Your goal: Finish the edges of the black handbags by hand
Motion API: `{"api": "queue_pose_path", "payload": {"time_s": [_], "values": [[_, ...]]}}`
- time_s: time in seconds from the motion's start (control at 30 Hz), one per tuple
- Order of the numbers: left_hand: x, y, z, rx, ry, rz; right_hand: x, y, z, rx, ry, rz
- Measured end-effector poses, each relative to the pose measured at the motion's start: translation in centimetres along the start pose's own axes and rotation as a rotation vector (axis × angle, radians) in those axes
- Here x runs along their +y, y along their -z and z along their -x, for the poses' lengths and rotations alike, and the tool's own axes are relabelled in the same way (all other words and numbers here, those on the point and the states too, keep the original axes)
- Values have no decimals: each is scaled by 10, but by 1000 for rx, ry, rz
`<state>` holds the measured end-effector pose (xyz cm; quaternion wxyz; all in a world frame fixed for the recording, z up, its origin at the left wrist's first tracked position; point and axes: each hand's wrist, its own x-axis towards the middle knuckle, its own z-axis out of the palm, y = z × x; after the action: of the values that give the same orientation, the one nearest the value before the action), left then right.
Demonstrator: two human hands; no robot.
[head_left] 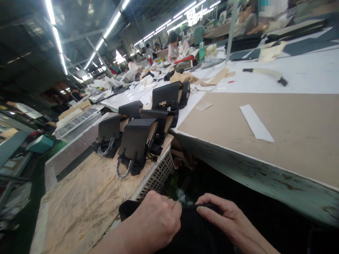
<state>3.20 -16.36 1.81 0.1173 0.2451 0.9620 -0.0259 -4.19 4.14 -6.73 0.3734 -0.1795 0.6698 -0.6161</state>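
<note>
On fabric [193, 231], left fist [161, 216], right [228, 216] seemingly pinching

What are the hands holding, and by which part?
The left hand and right hand both hold a black item by its upper edge; its full shape is hidden.

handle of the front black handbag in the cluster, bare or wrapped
Wrapped: the handle has a crinkled, shiny, see-through covering, unlike the plain dark surface of the black handbag.
</note>
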Motion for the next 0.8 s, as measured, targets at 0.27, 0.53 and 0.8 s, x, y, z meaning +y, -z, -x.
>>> {"api": "queue_pose_path", "payload": {"time_s": [0.27, 0.53, 0.8], "values": [[-1, -15, -2, 150, 113, 109, -1, 3, 2, -28, 12, -46], [-4, -11, -3, 60, 264, 484, -7, 13, 9, -84, 6, 10], [8, -3, -25, -11, 131, 476, -6, 13, 12, -76, 30, 27]]}}
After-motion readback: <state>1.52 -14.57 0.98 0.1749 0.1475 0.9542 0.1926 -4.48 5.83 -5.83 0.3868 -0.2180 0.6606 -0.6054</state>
